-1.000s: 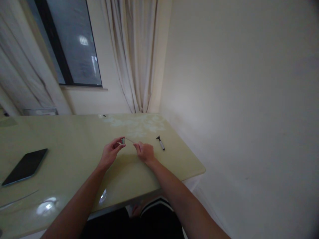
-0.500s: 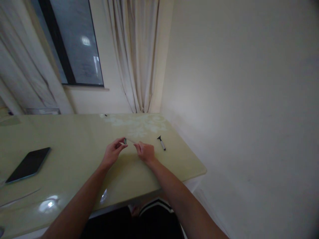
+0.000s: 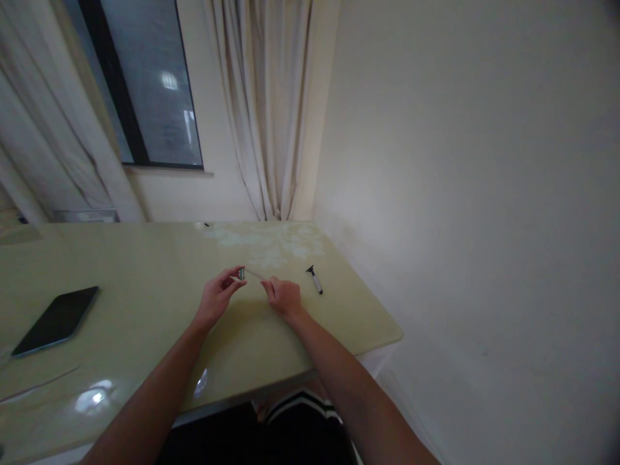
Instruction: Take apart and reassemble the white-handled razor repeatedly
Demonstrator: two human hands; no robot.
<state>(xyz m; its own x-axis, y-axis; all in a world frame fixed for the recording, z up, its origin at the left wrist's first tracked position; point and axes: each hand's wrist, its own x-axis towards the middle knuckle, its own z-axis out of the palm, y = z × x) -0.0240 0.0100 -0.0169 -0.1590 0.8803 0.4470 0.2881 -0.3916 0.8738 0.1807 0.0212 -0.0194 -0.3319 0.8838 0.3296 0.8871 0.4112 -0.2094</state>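
Apparently the close work is in midcourse: the left hand is pinching a small greenish piece between thumb and fingers above the table, and the right hand is gripping a thin stick that is pointing at it. Whether they are touching is not showing clearly. Neither item is lying released, and the piece is looking too small to reveal what is left. A razor-like tool is lying untouched beside the right hand.

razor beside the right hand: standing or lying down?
Lying down: the razor stretches along the table, apart from the right hand.
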